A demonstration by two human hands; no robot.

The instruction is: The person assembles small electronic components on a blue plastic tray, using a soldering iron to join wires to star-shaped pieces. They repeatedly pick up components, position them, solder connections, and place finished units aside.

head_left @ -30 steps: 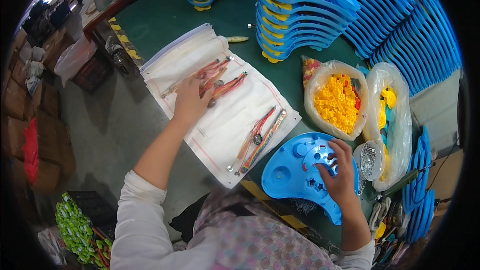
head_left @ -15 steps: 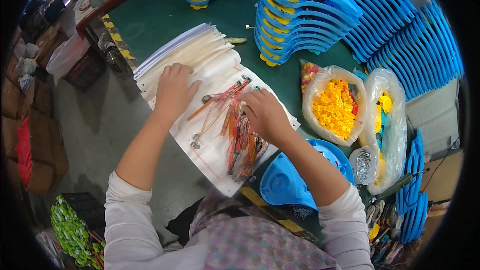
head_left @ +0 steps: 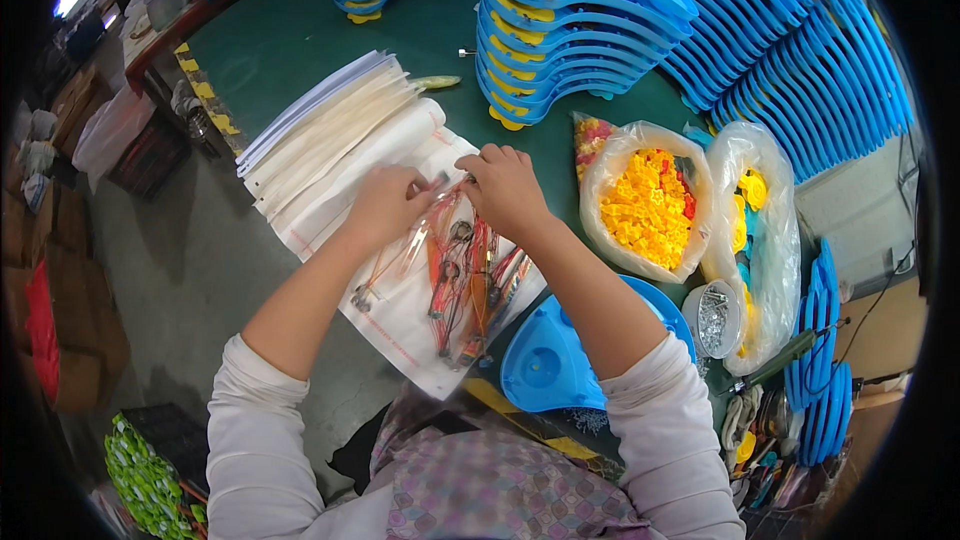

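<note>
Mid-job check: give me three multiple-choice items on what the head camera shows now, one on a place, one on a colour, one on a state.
1. Where is the clear bag of yellow pieces?
A. To the right of the hands, on the green table
B. On the floor
C. On top of the stacked blue trays

2. What colour is the tray lying under the right forearm?
A. Red
B. Blue
C. White

3. What are the hands doing?
A. Both rest flat and empty on the table
B. Left hand and right hand both grip the top edge of a clear bag holding red-orange rod-like parts
C. One hand lifts a tray

Answers: 1 A, the bag sits right of the right hand on the table. 2 B, the tray is blue. 3 B, both hands' fingers pinch the bag's upper edge.
</note>
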